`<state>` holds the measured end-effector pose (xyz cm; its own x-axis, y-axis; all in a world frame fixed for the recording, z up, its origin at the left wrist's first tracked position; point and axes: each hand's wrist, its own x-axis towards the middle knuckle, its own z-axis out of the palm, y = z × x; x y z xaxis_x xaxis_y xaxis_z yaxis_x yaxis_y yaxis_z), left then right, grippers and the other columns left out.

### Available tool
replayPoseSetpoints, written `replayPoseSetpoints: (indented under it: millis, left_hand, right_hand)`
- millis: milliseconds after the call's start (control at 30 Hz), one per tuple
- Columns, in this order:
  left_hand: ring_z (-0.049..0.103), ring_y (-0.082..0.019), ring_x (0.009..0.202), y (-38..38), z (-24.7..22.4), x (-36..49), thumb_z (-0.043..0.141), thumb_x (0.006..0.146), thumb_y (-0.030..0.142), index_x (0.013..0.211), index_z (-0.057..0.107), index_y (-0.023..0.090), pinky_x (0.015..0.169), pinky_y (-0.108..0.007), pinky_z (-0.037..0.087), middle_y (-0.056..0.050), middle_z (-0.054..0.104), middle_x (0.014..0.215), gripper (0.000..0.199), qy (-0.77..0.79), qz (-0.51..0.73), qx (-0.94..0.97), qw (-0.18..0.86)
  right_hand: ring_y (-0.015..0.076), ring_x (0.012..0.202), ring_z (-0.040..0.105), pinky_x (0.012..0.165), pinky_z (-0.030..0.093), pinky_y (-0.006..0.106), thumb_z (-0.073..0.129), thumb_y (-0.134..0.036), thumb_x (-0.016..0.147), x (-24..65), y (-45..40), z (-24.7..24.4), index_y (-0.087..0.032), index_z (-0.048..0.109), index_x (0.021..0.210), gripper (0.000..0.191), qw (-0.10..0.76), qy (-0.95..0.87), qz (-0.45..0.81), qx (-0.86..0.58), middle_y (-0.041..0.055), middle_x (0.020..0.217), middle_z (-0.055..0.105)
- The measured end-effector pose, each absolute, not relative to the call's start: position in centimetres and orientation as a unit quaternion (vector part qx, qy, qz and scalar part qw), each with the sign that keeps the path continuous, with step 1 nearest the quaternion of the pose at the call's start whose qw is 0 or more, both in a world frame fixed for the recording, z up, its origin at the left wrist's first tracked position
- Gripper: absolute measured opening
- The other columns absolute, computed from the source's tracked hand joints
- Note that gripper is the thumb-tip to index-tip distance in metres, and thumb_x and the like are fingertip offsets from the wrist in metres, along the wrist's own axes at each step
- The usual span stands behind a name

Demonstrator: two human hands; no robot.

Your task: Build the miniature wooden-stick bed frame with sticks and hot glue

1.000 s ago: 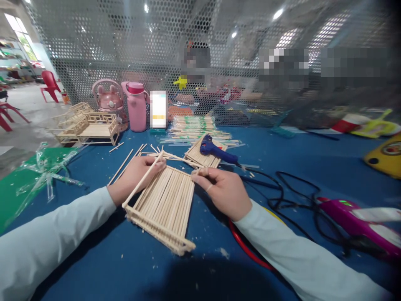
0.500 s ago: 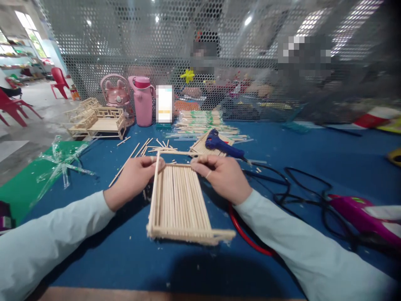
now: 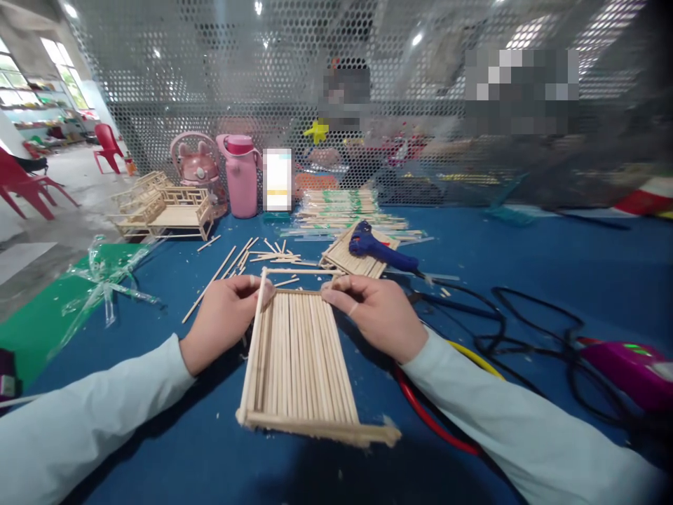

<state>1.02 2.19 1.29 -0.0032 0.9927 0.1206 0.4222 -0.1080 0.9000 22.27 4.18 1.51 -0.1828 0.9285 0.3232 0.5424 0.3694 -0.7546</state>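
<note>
Between my hands is a wooden stick frame (image 3: 310, 358), a slatted panel of thin round sticks with raised rails along its left, far and near edges. My left hand (image 3: 223, 315) pinches its far left corner, thumb on the inside. At the far right, my right hand (image 3: 378, 312) is closed on the corner, fingertips at the end of the far rail. The near rail juts out past the panel on the right. Just beyond my right hand, a blue glue gun (image 3: 381, 247) lies on a smaller stick panel (image 3: 341, 254).
Loose sticks (image 3: 276, 254) lie beyond the frame, with bundled sticks (image 3: 341, 207) behind. A small stick-built bed (image 3: 181, 210), a pink bottle (image 3: 242, 179) and a phone (image 3: 277, 179) stand by the perforated screen (image 3: 410, 84). Black cable (image 3: 505, 315) and a purple tool (image 3: 625, 372) are right.
Both hands keep their hold on the stick frame. Its near end sits lower and closer in view, and the whole scene has shifted slightly with the head.
</note>
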Motion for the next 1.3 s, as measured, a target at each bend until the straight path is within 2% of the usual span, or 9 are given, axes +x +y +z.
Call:
replayPoseSetpoints:
  millis: [200, 367, 433, 600, 733, 900, 1033, 1167, 1300]
  left_hand:
    - [0.053, -0.013, 0.059, 2.3, 1.4, 1.0, 0.060, 0.076, 0.043, 0.073, 0.070, 0.014, 0.055, -0.024, 0.039, -0.002, 0.065, 0.066, 0.031, 0.571, 0.404, 0.621, 0.355]
    - [0.060, -0.016, 0.077, 2.1, 1.1, 1.2, 0.065, 0.074, 0.039, 0.102, 0.067, 0.013, 0.067, -0.025, 0.047, -0.006, 0.069, 0.090, 0.038, 0.545, 0.462, 0.621, 0.323]
    - [0.060, -0.016, 0.079, 2.1, 1.0, 1.3, 0.064, 0.075, 0.038, 0.106, 0.065, 0.014, 0.069, -0.024, 0.048, -0.006, 0.069, 0.093, 0.039, 0.519, 0.502, 0.610, 0.327]
    - [0.060, -0.014, 0.074, 2.0, 0.8, 1.4, 0.061, 0.079, 0.035, 0.090, 0.070, 0.015, 0.067, -0.023, 0.047, -0.004, 0.070, 0.084, 0.025, 0.512, 0.526, 0.594, 0.330]
    - [0.062, -0.016, 0.079, 2.0, 1.0, 1.2, 0.062, 0.078, 0.033, 0.087, 0.071, 0.015, 0.070, -0.024, 0.048, -0.004, 0.072, 0.086, 0.022, 0.531, 0.518, 0.598, 0.303]
    - [0.063, -0.017, 0.075, 2.0, 1.1, 1.3, 0.062, 0.077, 0.032, 0.087, 0.072, 0.016, 0.068, -0.026, 0.048, -0.004, 0.073, 0.083, 0.022, 0.537, 0.519, 0.603, 0.282]
    - [0.064, -0.016, 0.074, 2.1, 1.1, 1.3, 0.063, 0.077, 0.031, 0.088, 0.074, 0.015, 0.068, -0.026, 0.049, -0.004, 0.074, 0.083, 0.022, 0.532, 0.523, 0.605, 0.278]
    - [0.064, -0.017, 0.075, 2.1, 1.1, 1.2, 0.063, 0.077, 0.033, 0.089, 0.074, 0.014, 0.069, -0.026, 0.049, -0.005, 0.074, 0.084, 0.025, 0.528, 0.525, 0.602, 0.289]
    - [0.064, -0.018, 0.077, 2.1, 0.9, 1.1, 0.062, 0.078, 0.033, 0.089, 0.073, 0.016, 0.070, -0.026, 0.049, -0.004, 0.074, 0.085, 0.024, 0.530, 0.518, 0.609, 0.282]
  right_hand:
    - [0.0171, 0.066, 0.065, 0.068, 0.050, 0.029, 0.062, -0.033, 0.073, 22.2, 4.2, 1.4, -0.019, 0.067, 0.066, 0.016, 0.399, -0.729, 0.235, -0.503, 0.0010, 0.069, 0.072]
    - [0.0176, 0.069, 0.066, 0.070, 0.050, 0.029, 0.062, -0.032, 0.073, 22.3, 4.2, 1.5, -0.020, 0.068, 0.068, 0.015, 0.397, -0.736, 0.228, -0.499, 0.0014, 0.071, 0.072]
    - [0.0175, 0.069, 0.066, 0.070, 0.050, 0.029, 0.062, -0.032, 0.074, 22.3, 4.2, 1.4, -0.019, 0.068, 0.069, 0.015, 0.399, -0.738, 0.222, -0.497, 0.0016, 0.071, 0.072]
    - [0.0169, 0.071, 0.066, 0.070, 0.052, 0.030, 0.063, -0.031, 0.074, 22.2, 4.2, 0.6, -0.019, 0.067, 0.079, 0.014, 0.435, -0.723, 0.227, -0.487, 0.0026, 0.076, 0.071]
    - [0.0173, 0.076, 0.066, 0.071, 0.055, 0.031, 0.068, -0.029, 0.068, 22.0, 4.1, 0.2, -0.019, 0.062, 0.102, 0.036, 0.516, -0.690, 0.204, -0.464, 0.0057, 0.089, 0.070]
    - [0.0179, 0.070, 0.067, 0.074, 0.054, 0.033, 0.063, -0.029, 0.077, 22.1, 3.5, 0.7, -0.022, 0.070, 0.093, 0.019, 0.499, -0.728, 0.036, -0.468, 0.0040, 0.081, 0.073]
    - [0.0188, 0.072, 0.069, 0.076, 0.055, 0.032, 0.060, -0.030, 0.080, 22.1, 3.3, 0.7, -0.023, 0.073, 0.093, 0.019, 0.483, -0.737, -0.029, -0.472, 0.0042, 0.084, 0.075]
    - [0.0186, 0.070, 0.069, 0.074, 0.055, 0.032, 0.059, -0.029, 0.081, 21.9, 3.3, 0.6, -0.022, 0.073, 0.092, 0.020, 0.478, -0.734, -0.005, -0.483, 0.0044, 0.083, 0.075]
    - [0.0168, 0.067, 0.068, 0.070, 0.055, 0.031, 0.061, -0.028, 0.077, 21.7, 3.5, 0.5, -0.019, 0.068, 0.100, 0.026, 0.509, -0.704, 0.113, -0.482, 0.0035, 0.077, 0.073]
